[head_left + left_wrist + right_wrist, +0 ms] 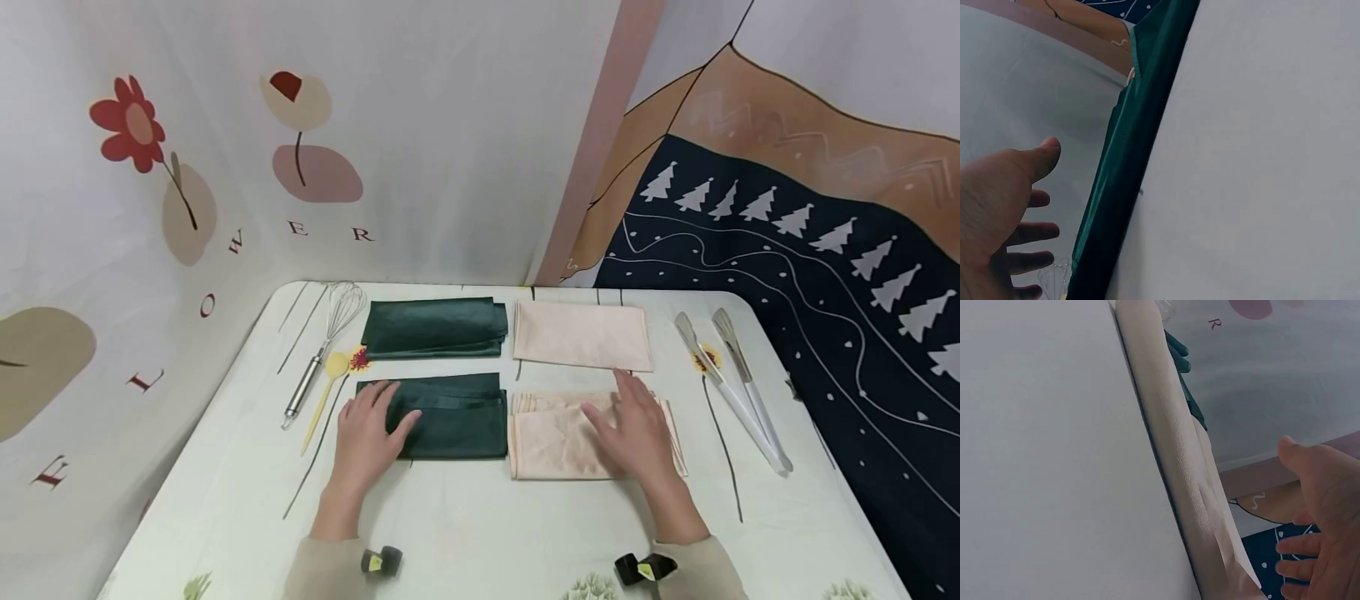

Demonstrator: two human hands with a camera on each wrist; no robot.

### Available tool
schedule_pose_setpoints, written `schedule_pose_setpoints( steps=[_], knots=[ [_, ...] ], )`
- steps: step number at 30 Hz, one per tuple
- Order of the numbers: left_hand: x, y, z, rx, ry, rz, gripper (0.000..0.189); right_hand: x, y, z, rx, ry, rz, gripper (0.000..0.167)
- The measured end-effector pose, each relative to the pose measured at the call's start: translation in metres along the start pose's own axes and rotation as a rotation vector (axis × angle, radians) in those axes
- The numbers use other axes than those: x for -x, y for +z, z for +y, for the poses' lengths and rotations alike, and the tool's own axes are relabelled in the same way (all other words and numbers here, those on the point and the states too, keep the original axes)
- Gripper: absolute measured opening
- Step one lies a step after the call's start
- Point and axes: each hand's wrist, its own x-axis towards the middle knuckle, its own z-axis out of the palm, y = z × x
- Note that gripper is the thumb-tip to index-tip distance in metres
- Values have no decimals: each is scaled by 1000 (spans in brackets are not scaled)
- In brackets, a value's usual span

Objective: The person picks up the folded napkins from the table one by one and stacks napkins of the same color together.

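Note:
My left hand [369, 437] is over the left end of the near dark green folded cloth [457, 425], fingers spread. In the left wrist view that hand [1004, 206] has its thumb apart and nothing in its grasp, beside the green cloth [1129, 150]. My right hand [637, 429] is over the right part of the near peach folded cloth [555, 442], which looks creased. The right wrist view shows this hand [1329, 519] with loosely spread fingers, holding nothing, beside the peach cloth [1169, 431]. Whether either hand touches its cloth, I cannot tell.
Behind these lie another green folded cloth [431, 327] and a smoother pale pink one [581, 335]. At the left are a metal whisk [318, 358] and a yellow spoon-like utensil [326, 392]. Long tongs [738, 392] lie spread at the right. Printed fabric [450, 150] hangs behind the table.

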Motion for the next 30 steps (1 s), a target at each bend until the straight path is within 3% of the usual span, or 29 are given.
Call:
schedule_pose_setpoints(
  steps=[7, 13, 30],
  knots=[
    [-5, -5, -6, 110, -49, -10, 67, -8, 7, 0, -170, -32, 39, 69],
    [-6, -8, -13, 171, -125, -67, 73, -15, 16, -2, -249, -37, -18, 66],
    [-10, -12, -38, 210, -187, -54, 70, -36, 47, -28, -373, -106, -158, 57]
  ],
)
